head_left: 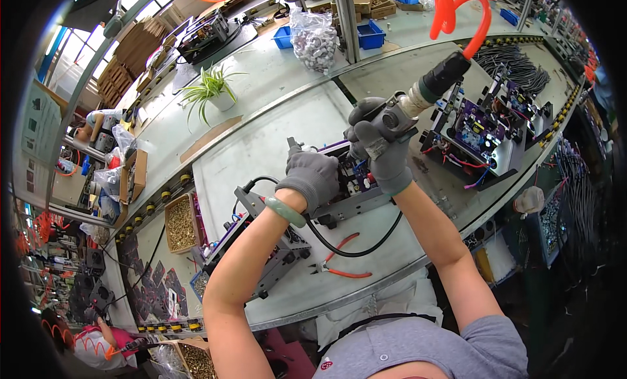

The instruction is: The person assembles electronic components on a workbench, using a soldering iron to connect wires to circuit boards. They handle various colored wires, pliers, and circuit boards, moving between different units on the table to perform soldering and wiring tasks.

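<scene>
My right hand, in a grey glove, is wrapped round an air screwdriver. The tool slants down over an open metal chassis with circuit boards inside; its tip is hidden by my hand. At the chassis's left end lies my left hand, gloved too, its fingers curled; what they grip is hidden. A black cable loops along the near side. Orange-handled pliers lie closer to me on the bench. Another part-built chassis sits partly behind my left forearm.
An orange coiled air hose hangs above the screwdriver. To the right stand further chassis units and a bundle of grey cables. A box of brass-coloured screws is on the left. A potted plant stands beyond the work line.
</scene>
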Demonstrator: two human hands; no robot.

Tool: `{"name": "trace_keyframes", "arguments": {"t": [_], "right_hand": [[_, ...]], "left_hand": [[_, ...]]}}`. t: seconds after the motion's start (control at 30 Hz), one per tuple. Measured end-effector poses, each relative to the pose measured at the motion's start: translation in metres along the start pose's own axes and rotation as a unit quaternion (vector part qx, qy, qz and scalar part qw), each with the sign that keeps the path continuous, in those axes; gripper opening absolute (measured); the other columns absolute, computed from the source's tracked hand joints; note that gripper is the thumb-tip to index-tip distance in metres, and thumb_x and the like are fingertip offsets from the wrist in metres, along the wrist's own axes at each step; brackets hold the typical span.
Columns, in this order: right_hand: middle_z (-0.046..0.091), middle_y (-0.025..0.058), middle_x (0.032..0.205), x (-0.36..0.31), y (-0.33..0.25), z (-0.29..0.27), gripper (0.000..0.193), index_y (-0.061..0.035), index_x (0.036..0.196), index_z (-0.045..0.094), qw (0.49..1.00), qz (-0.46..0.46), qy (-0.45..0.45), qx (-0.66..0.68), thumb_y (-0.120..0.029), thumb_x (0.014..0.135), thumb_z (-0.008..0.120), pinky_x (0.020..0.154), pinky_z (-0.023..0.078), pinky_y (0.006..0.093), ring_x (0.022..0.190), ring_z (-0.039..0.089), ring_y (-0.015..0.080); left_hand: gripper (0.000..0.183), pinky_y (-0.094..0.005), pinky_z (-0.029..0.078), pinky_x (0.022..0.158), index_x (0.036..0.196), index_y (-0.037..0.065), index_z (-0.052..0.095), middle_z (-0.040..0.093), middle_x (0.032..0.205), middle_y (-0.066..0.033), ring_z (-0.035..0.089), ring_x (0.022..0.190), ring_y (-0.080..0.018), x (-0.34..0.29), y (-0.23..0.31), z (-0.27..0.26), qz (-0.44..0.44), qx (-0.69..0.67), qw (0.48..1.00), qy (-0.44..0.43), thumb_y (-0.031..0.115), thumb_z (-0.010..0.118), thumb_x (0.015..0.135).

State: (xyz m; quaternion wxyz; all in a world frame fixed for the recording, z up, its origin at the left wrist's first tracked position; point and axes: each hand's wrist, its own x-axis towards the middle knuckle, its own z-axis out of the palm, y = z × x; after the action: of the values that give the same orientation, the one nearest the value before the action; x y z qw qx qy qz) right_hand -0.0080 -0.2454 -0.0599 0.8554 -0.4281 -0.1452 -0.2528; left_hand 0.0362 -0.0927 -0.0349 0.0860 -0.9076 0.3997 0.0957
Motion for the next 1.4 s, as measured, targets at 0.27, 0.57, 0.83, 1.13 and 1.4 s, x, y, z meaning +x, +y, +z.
{"name": "trace_keyframes", "arguments": {"t": [0.27,0.57,0.83,1.13,1.4], "right_hand": [[0.061,0.0048,0.095,-0.009,0.002,0.013,0.041,-0.0053,0.113,0.054,0.999,-0.019,0.031,-0.024,-0.015,0.081,0.078,0.065,0.049,0.0234,0.08,0.06,0.0109],[0.062,0.0055,0.093,-0.007,0.006,0.022,0.035,-0.0042,0.109,0.057,0.998,-0.044,-0.019,-0.039,-0.019,0.085,0.077,0.065,0.049,0.0243,0.077,0.058,0.01],[0.061,-0.0032,0.081,0.035,0.018,0.062,0.02,-0.0036,0.093,0.064,0.959,0.063,-0.07,-0.267,-0.01,0.078,0.075,0.066,0.046,0.0231,0.073,0.052,0.0038],[0.062,-0.0012,0.084,0.026,0.01,0.039,0.021,-0.0044,0.091,0.061,0.974,0.095,-0.078,-0.189,-0.006,0.078,0.077,0.074,0.049,0.0243,0.077,0.056,0.0053],[0.063,0.0112,0.101,-0.054,-0.077,0.051,0.034,-0.0029,0.111,0.058,0.986,0.1,-0.097,0.097,-0.021,0.086,0.072,0.076,0.054,0.0289,0.091,0.063,0.018]], "left_hand": [[0.019,-0.0458,0.044,0.071,0.086,0.013,0.069,0.066,0.073,-0.0125,0.064,0.073,-0.033,0.004,-0.003,-0.01,0.015,0.003,0.998,-0.053,0.026,0.055,0.081],[0.018,-0.0453,0.044,0.069,0.073,0.012,0.073,0.067,0.07,-0.0128,0.067,0.073,-0.0309,0.003,-0.003,-0.008,0.03,-0.011,0.999,-0.034,0.027,0.063,0.074],[0.025,-0.0296,0.048,0.085,0.11,0.003,0.065,0.067,0.087,-0.0075,0.063,0.084,-0.0153,-0.048,-0.02,0.034,-0.055,-0.446,0.846,0.288,0.009,0.06,0.086],[0.039,-0.0376,0.056,0.08,0.126,-0.002,0.052,0.061,0.102,-0.0096,0.064,0.086,-0.0188,-0.166,-0.001,0.045,-0.066,-0.911,0.35,0.207,0.019,0.056,0.093],[0.041,-0.0253,0.043,0.048,0.107,0.001,0.054,0.053,0.067,0.0001,0.041,0.047,-0.0067,-0.172,0.123,0.12,-0.062,-0.963,0.261,-0.005,0.041,0.049,0.101]]}}
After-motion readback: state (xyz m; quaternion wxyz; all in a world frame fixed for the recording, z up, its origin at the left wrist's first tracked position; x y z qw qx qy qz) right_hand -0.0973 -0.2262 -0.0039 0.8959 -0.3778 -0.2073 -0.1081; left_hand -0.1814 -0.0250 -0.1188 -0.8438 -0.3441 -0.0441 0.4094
